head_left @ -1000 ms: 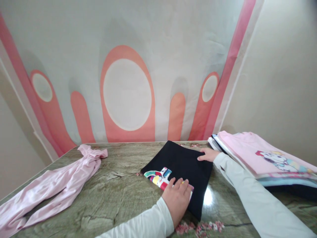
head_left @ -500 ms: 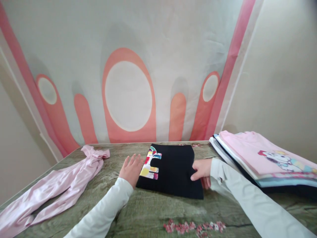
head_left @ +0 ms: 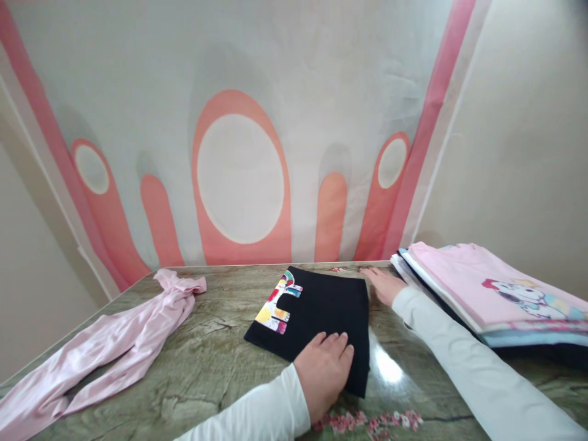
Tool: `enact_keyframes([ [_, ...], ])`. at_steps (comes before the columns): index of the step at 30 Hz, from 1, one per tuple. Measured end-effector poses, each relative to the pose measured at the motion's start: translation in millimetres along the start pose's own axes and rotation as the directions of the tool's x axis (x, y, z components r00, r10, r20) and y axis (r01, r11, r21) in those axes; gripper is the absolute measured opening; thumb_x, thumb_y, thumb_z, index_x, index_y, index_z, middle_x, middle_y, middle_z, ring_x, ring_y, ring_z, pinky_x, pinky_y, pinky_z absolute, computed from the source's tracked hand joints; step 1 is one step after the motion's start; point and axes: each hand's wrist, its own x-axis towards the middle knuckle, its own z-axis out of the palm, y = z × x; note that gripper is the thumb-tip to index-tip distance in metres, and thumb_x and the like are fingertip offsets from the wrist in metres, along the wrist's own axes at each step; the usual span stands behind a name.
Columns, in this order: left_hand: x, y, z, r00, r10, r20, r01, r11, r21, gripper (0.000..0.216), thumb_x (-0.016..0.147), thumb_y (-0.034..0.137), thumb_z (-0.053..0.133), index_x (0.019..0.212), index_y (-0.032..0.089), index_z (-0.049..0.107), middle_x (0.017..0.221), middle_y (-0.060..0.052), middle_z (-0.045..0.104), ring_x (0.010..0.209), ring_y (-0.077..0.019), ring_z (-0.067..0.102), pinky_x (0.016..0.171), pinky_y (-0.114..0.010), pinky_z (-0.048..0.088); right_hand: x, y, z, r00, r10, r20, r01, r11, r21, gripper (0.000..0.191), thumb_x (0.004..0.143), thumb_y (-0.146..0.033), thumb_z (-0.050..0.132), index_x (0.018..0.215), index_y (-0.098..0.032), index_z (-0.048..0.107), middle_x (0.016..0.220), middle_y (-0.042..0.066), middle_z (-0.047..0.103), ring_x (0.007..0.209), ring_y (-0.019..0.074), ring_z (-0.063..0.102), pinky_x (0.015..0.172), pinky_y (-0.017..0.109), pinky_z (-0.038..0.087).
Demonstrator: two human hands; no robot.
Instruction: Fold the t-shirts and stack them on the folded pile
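Observation:
A folded black shirt (head_left: 321,312) with a colourful letter print (head_left: 278,301) lies in the middle of the green marbled table (head_left: 206,367). My left hand (head_left: 325,370) rests flat on its near edge, fingers stretched out. My right hand (head_left: 383,285) lies flat against its far right corner, fingers extended. Both arms wear white sleeves.
A crumpled pink garment (head_left: 105,343) lies across the table's left side. A stack of folded shirts (head_left: 496,303), topped by a pink one with a cartoon print, sits at the right. A wall with orange shapes (head_left: 239,177) stands close behind the table.
My left hand moved from the shirt's left side to its near edge. My right hand shifted from the shirt's right edge up to its far right corner. The shirt turned slightly.

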Motion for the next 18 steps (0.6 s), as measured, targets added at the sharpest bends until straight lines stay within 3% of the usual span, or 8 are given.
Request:
enact_keyframes([
  [1,4.7,1.8,2.0,1.000,-0.015,0.008,0.015,1.000,0.015,0.044,0.083,0.021,0.038,0.125,0.010,0.038,0.133,-0.016,0.038,0.118,-0.0239,0.040,0.097,-0.040,0.031,2.8,1.6,6.7,0.995,-0.100,-0.026,0.099,0.995,-0.027,0.071,0.061,0.007,0.047,0.126,-0.021,0.043,0.130,0.011,0.043,0.118,0.0246,0.042,0.095,0.038,0.034],
  [3,11.9,5.3,6.2,1.000,-0.018,0.016,0.018,0.999,0.030,0.043,0.083,0.021,0.038,0.125,0.009,0.038,0.132,-0.018,0.038,0.117,-0.0252,0.042,0.095,-0.042,0.033,6.6,0.4,17.9,0.958,-0.285,-0.041,0.281,0.956,-0.086,0.080,0.059,0.010,0.043,0.129,-0.029,0.038,0.135,0.005,0.038,0.121,0.0221,0.037,0.097,0.039,0.032],
  [6,15.7,9.3,12.4,0.999,-0.007,-0.036,0.007,1.000,0.012,0.047,0.083,0.021,0.038,0.128,0.008,0.033,0.134,-0.018,0.034,0.120,-0.0254,0.038,0.096,-0.042,0.032,9.3,-5.2,25.6,0.910,-0.412,-0.040,0.405,0.906,-0.120,0.070,0.065,0.007,0.040,0.124,-0.031,0.045,0.133,0.002,0.041,0.123,0.0206,0.034,0.098,0.042,0.029],
  [10,13.4,8.2,19.4,0.997,-0.054,-0.062,0.049,0.996,-0.076,0.047,0.082,0.018,0.039,0.128,0.009,0.032,0.131,-0.016,0.039,0.120,-0.0224,0.037,0.100,-0.039,0.029,11.2,-7.8,27.2,0.897,-0.437,-0.073,0.431,0.899,-0.082,0.057,0.069,0.002,0.040,0.115,-0.026,0.055,0.125,0.004,0.051,0.120,0.0200,0.038,0.099,0.042,0.027],
  [13,13.0,1.1,19.1,0.989,-0.124,-0.079,0.100,0.962,-0.254,0.051,0.075,0.012,0.045,0.125,0.013,0.036,0.126,-0.011,0.047,0.114,-0.0199,0.044,0.099,-0.033,0.032,12.0,-5.6,31.8,0.908,-0.407,-0.097,0.407,0.913,-0.014,0.054,0.068,0.001,0.039,0.113,-0.023,0.057,0.120,0.005,0.056,0.112,0.0192,0.048,0.096,0.037,0.033],
  [18,17.0,-25.7,-1.5,0.904,-0.387,-0.180,0.195,0.749,-0.634,0.032,0.079,0.013,0.043,0.110,0.018,0.050,0.100,-0.004,0.062,0.091,-0.0172,0.057,0.083,-0.028,0.044,12.4,-0.1,36.1,0.909,-0.382,-0.167,0.398,0.914,0.080,0.046,0.065,-0.004,0.044,0.103,-0.023,0.061,0.110,0.004,0.061,0.103,0.0201,0.053,0.093,0.036,0.035],
])
